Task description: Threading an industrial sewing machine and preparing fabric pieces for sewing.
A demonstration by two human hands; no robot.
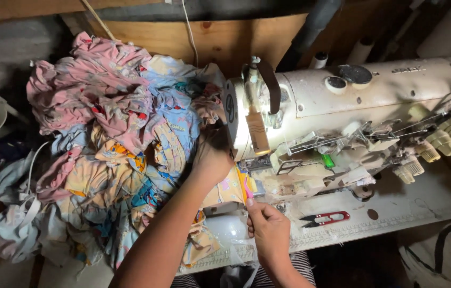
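Mid-frame, the left hand (212, 157) presses printed fabric (225, 192) toward the sewing machine (343, 106), its fingers hidden so I cannot tell their grip. The right hand (268, 226), fingers pinched on a pink strip (248, 189), seems to be feeding; next likely calls for steady guiding

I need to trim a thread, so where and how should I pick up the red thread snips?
Probably take the red thread snips by the red looped handle, coming from above on the right. They lie flat on the machine table, dark blades pointing left toward the right hand.

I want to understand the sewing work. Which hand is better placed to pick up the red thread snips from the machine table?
Probably the right hand: it is beside the red thread snips, while the left hand reaches further away, into the fabric at the sewing machine.
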